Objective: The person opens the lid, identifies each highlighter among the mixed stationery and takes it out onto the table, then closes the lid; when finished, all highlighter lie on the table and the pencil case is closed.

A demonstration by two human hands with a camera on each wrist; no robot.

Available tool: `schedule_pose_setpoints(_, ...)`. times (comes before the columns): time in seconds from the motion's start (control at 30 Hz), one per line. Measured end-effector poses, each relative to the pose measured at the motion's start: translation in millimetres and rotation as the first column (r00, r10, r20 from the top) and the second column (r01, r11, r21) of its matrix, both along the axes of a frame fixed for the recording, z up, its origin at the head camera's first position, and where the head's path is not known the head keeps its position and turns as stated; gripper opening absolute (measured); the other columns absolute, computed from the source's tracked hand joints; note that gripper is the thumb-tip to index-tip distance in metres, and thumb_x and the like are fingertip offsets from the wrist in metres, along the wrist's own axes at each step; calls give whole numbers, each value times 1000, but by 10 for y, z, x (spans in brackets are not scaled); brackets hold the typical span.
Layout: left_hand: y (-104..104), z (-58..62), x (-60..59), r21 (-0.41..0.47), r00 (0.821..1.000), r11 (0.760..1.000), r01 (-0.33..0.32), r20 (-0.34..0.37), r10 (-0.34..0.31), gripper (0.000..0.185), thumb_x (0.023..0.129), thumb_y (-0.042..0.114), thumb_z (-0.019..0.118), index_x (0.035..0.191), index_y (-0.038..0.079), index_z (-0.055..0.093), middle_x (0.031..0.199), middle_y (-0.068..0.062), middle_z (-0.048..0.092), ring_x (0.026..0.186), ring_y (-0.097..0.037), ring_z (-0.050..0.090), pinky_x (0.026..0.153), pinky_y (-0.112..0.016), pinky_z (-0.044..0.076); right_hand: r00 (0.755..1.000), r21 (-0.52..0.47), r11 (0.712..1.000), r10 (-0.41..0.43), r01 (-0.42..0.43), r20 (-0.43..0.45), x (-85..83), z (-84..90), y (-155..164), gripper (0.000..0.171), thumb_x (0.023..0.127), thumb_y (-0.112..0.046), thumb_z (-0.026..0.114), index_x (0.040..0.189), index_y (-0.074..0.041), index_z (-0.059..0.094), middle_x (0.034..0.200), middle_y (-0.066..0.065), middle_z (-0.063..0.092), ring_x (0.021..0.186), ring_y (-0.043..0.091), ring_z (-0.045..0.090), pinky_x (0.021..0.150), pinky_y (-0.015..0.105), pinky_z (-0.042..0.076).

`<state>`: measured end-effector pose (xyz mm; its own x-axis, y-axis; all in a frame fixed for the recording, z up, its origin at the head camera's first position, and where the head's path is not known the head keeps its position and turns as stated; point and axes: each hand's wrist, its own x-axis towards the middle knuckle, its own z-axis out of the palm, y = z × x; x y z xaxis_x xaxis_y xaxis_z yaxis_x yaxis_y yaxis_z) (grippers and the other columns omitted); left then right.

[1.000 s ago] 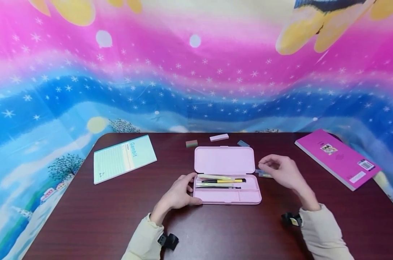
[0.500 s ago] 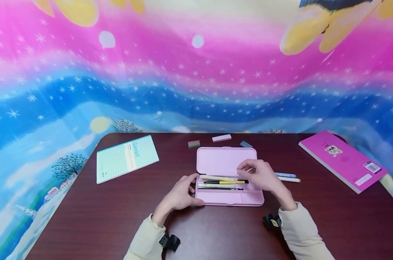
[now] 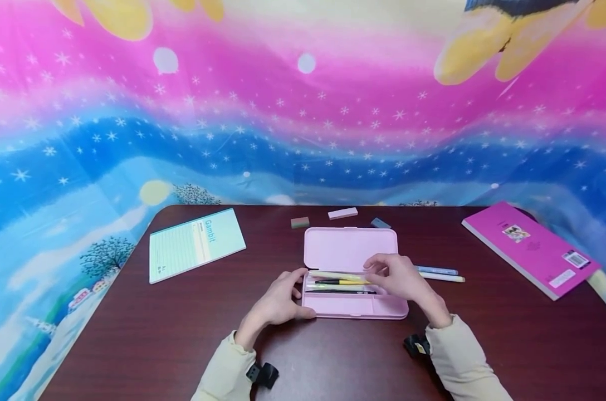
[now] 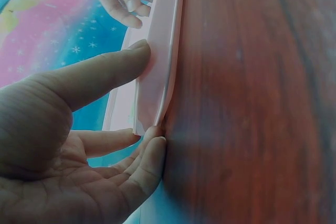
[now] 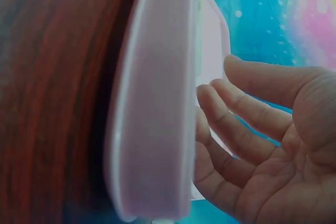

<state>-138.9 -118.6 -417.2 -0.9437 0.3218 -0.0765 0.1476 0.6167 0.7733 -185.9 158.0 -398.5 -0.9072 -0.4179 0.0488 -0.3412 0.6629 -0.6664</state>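
Observation:
A pink pencil case [image 3: 338, 306] lies with its lid [image 3: 350, 248] raised on the table. Its long compartment holds several pens, among them a yellow-and-black pen [image 3: 340, 282] and a thin black one [image 3: 333, 291]. My left hand [image 3: 278, 301] grips the case's left end, thumb along the front wall and fingers round the end, as the left wrist view shows too. My right hand [image 3: 400, 278] is over the case's right part, fingers loosely bent down at the pens' right ends. In the right wrist view nothing shows between its thumb and fingers; some fingertips are hidden behind the case wall.
Right of the case lie a blue pen [image 3: 438, 270] and a white pen [image 3: 448, 277]. Behind the lid are a brown-green eraser [image 3: 300, 223], a pink eraser [image 3: 342, 213] and a dark blue one [image 3: 380, 223]. A pale green notebook [image 3: 198, 245] lies left, a magenta book [image 3: 528, 250] right.
My right hand has moved left from the pens beside the case to over its compartment, then dipped slightly lower. The blue and white pens are now uncovered. My left hand keeps its hold.

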Motion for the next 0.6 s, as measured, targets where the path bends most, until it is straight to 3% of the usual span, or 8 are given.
schedule_pose_setpoints(0.2,1,1,-3,-5,1000,1000,7,-11,-7,85,68,19,87,138,-1,43,115,-13,50,88,-18,57,79,-33,45,999,0,999,46,-46,21,13,-27,-46,12,84,-9,72,94,-4,71,77,-2,65,69,12,55,64,30,46)
schedule_pose_setpoints(0.6,3,-8,-5,-12,999,1000,13,-51,-13,84,66,17,87,137,-1,45,112,-10,52,85,-16,56,78,-31,44,999,55,998,6,-9,39,44,-40,-106,4,80,-7,74,82,-8,71,71,-4,62,66,9,54,63,29,45)
